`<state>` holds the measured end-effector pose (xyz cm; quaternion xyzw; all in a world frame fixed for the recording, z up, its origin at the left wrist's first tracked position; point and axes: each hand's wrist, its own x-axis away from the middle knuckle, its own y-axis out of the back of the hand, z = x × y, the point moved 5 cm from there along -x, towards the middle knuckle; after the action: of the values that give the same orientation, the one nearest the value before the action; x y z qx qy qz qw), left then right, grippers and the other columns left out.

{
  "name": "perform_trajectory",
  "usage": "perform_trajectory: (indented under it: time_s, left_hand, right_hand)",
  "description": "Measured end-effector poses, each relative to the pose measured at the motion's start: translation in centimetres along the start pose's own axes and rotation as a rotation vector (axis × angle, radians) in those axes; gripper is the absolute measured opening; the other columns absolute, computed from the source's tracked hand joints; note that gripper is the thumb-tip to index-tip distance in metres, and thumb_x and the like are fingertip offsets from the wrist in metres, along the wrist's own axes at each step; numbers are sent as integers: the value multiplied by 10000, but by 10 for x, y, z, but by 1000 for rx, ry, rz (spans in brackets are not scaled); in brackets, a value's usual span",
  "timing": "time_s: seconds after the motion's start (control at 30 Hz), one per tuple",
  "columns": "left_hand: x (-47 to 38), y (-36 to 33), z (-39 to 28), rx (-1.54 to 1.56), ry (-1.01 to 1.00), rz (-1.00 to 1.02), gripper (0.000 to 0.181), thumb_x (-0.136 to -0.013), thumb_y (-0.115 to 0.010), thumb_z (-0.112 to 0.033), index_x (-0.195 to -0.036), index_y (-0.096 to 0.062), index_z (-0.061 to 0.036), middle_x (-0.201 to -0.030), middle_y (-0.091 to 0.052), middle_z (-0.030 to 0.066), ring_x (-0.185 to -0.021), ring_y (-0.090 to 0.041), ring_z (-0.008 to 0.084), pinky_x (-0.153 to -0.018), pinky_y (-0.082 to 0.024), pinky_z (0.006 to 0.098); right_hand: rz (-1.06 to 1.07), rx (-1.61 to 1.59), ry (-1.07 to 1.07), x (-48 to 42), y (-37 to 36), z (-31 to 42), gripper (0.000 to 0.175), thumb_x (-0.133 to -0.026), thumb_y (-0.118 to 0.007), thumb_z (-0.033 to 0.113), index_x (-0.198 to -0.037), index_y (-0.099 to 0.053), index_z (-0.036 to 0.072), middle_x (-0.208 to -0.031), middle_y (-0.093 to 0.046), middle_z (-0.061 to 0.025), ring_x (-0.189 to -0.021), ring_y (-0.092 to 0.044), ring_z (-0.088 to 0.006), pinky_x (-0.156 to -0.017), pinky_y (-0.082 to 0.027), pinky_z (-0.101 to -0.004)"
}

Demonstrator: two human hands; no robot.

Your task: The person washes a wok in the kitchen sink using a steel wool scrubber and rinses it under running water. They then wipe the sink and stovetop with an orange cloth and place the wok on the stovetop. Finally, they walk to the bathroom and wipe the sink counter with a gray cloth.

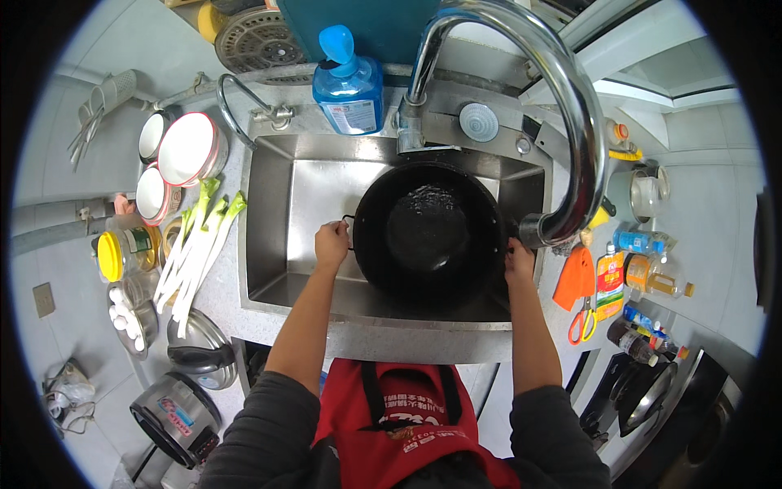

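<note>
A black two-handled pot [427, 229] with some clear water in its bottom is held over the stainless steel sink [311, 195]. My left hand [333, 243] is closed on the wire handle at the pot's left side. At the opposite side, my right hand [519, 260] grips the other handle, which is mostly hidden by my fingers. The large chrome faucet [574, 122] arches over the right side, its spout end just beyond the pot's rim and near my right hand. No stream of water shows from it.
Left of the sink lie white leek stalks [204, 257], beside stacked bowls [189, 150] and a plate of eggs [127, 321]. A blue soap bottle [348, 91] stands behind the sink. Scissors [583, 321], an orange sheath [575, 278] and several bottles are at the right.
</note>
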<state>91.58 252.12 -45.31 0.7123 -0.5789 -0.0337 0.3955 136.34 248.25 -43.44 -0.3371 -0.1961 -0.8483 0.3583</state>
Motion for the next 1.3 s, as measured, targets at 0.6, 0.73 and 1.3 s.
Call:
perform_trajectory:
  time_s: [0.6,0.73,1.3]
  left_hand:
    - [113,-102,-53,46,289,1070,339,-928,-535,-301,-789,-649,-14,-562,-519,24,-459,-447,138,-422,-346,302]
    - [121,-144,-20,304,334,1208,318,-933,-541,-313,-816,-632,-31,-548,-483,-12,-457,-432,100,-388,-308,260]
    - [157,-118,-81,656,479,1148,311,-937,-539,-313,-816,-627,-40,-549,-474,-23,-455,-431,86,-375,-289,237]
  right_hand:
    - [402,413,710,287,-29,267,322,-925,-532,154,-1214,-592,25,-1087,-640,-77,-996,-579,-132,-906,-425,-259]
    - [644,380,782,320,-49,287,304,-932,-526,181,-1163,-618,6,-1057,-643,-62,-977,-569,-124,-881,-426,-248]
    - [901,362,768,365,-106,276,287,-826,-660,257,-938,-692,-6,-816,-635,-49,-794,-550,-103,-698,-417,-244]
